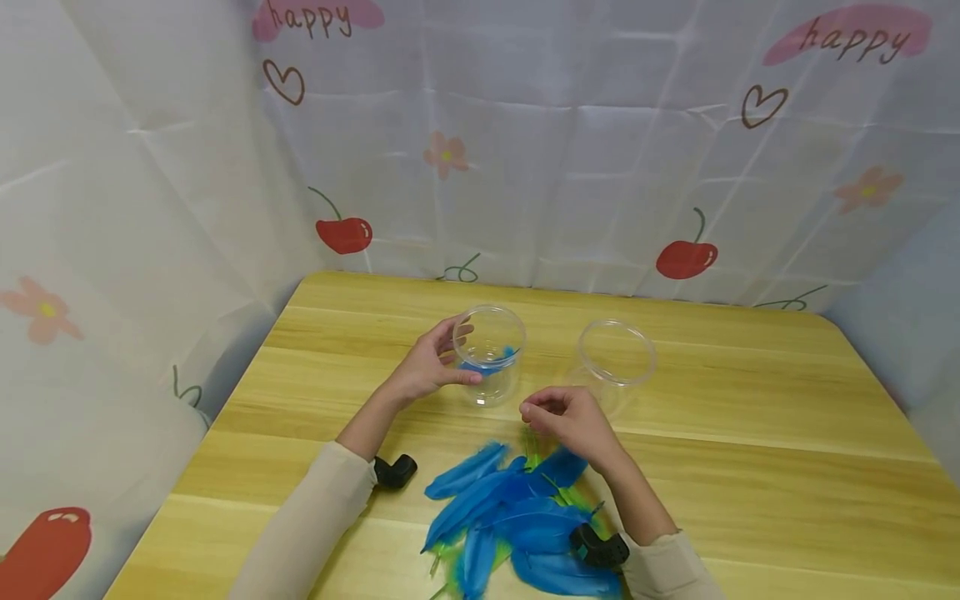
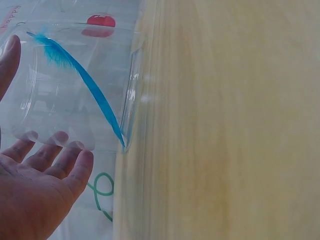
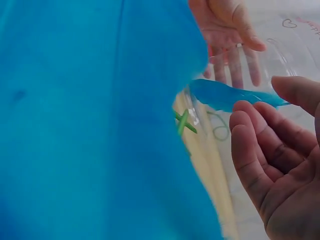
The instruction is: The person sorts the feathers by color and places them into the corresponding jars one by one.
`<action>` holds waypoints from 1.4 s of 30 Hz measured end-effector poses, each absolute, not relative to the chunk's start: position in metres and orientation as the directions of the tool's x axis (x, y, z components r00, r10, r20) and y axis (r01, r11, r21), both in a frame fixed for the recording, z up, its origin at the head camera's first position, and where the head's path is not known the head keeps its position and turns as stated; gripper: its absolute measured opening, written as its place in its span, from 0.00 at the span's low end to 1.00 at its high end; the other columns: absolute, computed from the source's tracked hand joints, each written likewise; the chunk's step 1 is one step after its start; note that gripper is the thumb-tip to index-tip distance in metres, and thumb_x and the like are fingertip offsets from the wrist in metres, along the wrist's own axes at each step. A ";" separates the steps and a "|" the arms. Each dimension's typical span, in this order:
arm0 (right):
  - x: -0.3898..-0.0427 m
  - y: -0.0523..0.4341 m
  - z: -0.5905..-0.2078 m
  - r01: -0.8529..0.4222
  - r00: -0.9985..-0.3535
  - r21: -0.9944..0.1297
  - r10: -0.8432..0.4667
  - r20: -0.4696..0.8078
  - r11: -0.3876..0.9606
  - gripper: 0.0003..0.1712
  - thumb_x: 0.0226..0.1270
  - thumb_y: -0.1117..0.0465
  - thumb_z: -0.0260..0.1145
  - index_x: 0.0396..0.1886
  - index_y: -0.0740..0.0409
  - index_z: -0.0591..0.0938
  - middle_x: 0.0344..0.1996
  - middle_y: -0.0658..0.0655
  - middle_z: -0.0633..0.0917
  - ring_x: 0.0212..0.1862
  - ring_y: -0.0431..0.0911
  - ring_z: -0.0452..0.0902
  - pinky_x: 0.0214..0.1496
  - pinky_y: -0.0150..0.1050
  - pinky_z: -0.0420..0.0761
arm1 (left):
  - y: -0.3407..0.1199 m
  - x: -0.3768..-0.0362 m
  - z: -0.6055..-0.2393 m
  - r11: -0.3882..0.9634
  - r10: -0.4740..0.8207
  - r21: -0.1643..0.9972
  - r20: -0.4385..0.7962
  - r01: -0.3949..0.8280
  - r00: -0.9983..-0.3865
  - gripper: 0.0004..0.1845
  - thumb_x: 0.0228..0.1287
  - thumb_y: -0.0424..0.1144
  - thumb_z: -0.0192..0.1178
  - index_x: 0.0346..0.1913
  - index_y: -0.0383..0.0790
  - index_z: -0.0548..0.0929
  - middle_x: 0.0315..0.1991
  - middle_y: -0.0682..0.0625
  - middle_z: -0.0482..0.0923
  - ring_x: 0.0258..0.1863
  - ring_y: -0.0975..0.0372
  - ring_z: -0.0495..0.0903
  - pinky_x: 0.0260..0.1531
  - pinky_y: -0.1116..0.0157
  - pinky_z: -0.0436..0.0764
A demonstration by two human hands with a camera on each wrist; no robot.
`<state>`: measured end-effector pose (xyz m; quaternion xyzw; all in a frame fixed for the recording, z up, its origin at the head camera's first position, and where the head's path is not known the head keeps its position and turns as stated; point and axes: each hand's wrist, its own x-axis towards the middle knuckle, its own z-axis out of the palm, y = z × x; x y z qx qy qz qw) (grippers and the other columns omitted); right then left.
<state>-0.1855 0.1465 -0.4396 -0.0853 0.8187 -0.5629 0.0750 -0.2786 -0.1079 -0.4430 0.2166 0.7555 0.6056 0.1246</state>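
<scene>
**Left hand on jar, right hand above feather pile**

Left hand [image 1: 429, 367]: curled round the side of the clear jar [image 1: 491, 357], fingers seen through the wall in the left wrist view. Jar upright on the wooden table [image 1: 750, 417], containing one blue feather [image 2: 85, 82] leaning against the inner wall.

Right hand [image 1: 570, 421]: just in front of the jar, above the feather pile [image 1: 510, 517], fingers loosely curled; apparently holding nothing, though the fingertips are hard to read. Pile of blue and green feathers lying flat near the table's front edge.

Second clear jar [image 1: 615, 362]: upright, right of the first, untouched.
</scene>
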 end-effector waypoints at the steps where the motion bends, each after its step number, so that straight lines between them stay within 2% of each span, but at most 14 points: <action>1: -0.186 0.146 -0.440 -0.052 -0.971 -0.929 -0.235 -0.038 0.366 0.15 0.69 0.58 0.68 0.42 0.68 0.86 0.32 0.58 0.87 0.34 0.52 0.85 0.36 0.38 0.86 | -0.108 -0.279 -0.444 0.174 0.478 0.969 0.075 0.177 -0.875 0.51 0.53 0.37 0.76 0.77 0.42 0.58 0.72 0.41 0.62 0.71 0.46 0.62 0.69 0.48 0.62; 7: -0.187 0.144 -0.444 -0.041 -0.946 -0.902 -0.308 -0.103 0.429 0.17 0.69 0.54 0.68 0.40 0.66 0.87 0.26 0.57 0.86 0.28 0.49 0.80 0.30 0.41 0.84 | -0.108 -0.280 -0.445 0.177 0.475 0.968 0.076 0.179 -0.877 0.51 0.52 0.41 0.77 0.76 0.43 0.59 0.72 0.40 0.63 0.70 0.46 0.63 0.68 0.49 0.63; 12: -0.187 0.141 -0.446 -0.040 -0.928 -0.884 -0.345 -0.139 0.466 0.17 0.69 0.52 0.67 0.39 0.64 0.87 0.24 0.54 0.85 0.25 0.47 0.79 0.29 0.40 0.83 | -0.108 -0.279 -0.444 0.183 0.466 0.969 0.062 0.164 -0.883 0.49 0.54 0.36 0.75 0.76 0.45 0.59 0.72 0.41 0.63 0.70 0.48 0.64 0.69 0.50 0.63; 14: -0.188 0.141 -0.447 -0.046 -0.923 -0.877 -0.355 -0.145 0.479 0.17 0.69 0.52 0.67 0.37 0.63 0.88 0.24 0.53 0.85 0.25 0.47 0.79 0.29 0.40 0.83 | -0.107 -0.280 -0.443 0.178 0.470 0.969 0.067 0.169 -0.880 0.48 0.55 0.35 0.75 0.76 0.43 0.59 0.72 0.41 0.63 0.70 0.47 0.63 0.69 0.49 0.63; 19: -0.188 0.139 -0.447 -0.044 -0.911 -0.867 -0.376 -0.169 0.497 0.14 0.69 0.54 0.68 0.36 0.62 0.88 0.23 0.53 0.86 0.26 0.45 0.80 0.28 0.40 0.83 | -0.107 -0.281 -0.444 0.160 0.485 0.969 0.087 0.187 -0.870 0.49 0.55 0.34 0.75 0.76 0.39 0.57 0.72 0.38 0.62 0.70 0.45 0.63 0.68 0.47 0.62; 30: -0.186 0.131 -0.446 -0.070 -0.882 -0.866 -0.437 -0.178 0.495 0.11 0.67 0.57 0.70 0.35 0.63 0.88 0.22 0.54 0.84 0.24 0.44 0.78 0.26 0.39 0.82 | -0.108 -0.278 -0.443 0.159 0.481 0.971 0.082 0.179 -0.873 0.48 0.56 0.32 0.74 0.76 0.38 0.57 0.72 0.37 0.62 0.70 0.46 0.63 0.68 0.48 0.62; 42: -0.187 0.127 -0.449 -0.105 -0.871 -0.860 -0.464 -0.163 0.499 0.09 0.67 0.60 0.69 0.33 0.63 0.88 0.21 0.52 0.84 0.23 0.43 0.78 0.25 0.38 0.82 | -0.108 -0.278 -0.443 0.172 0.473 0.971 0.069 0.168 -0.878 0.49 0.55 0.36 0.75 0.76 0.41 0.58 0.72 0.40 0.63 0.70 0.47 0.63 0.68 0.49 0.63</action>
